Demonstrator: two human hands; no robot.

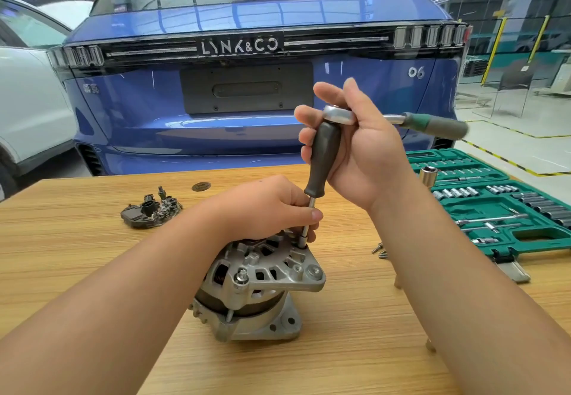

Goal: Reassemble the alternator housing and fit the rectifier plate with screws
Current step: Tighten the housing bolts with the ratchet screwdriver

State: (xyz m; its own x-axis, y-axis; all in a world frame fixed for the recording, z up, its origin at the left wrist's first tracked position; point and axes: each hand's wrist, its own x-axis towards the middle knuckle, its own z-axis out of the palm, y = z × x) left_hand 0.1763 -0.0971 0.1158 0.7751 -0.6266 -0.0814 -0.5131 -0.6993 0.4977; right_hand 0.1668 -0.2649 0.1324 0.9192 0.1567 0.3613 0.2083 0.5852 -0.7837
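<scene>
Facing us beyond the table (92,271) is a blue car (247,135), and we read "LYNK&CO" across its tailgate and "06" to the right. A white car (27,107) sits at the left edge. On the right of the table lies an open green socket set case (506,209), rows of sockets in its tray; we can make out no lettering on it.

Our alternator housing (256,286) stands in the middle of the table, ribbed end up. Well apart from it, toward the far left, lies the dark rectifier plate (151,209). A few loose screws (380,250) lie to the right of the housing, near the case.

Our left hand (265,209) rests on top of the housing, its fingers curled round the thin steel shaft of the screwdriver-style driver (324,160), which stands nearly upright with its tip at the housing's rim. Our right hand (364,147) is raised, palm toward us, fingers wrapped round the driver's dark handle and the head of a ratchet (432,123), whose green-and-grey handle points right.
</scene>
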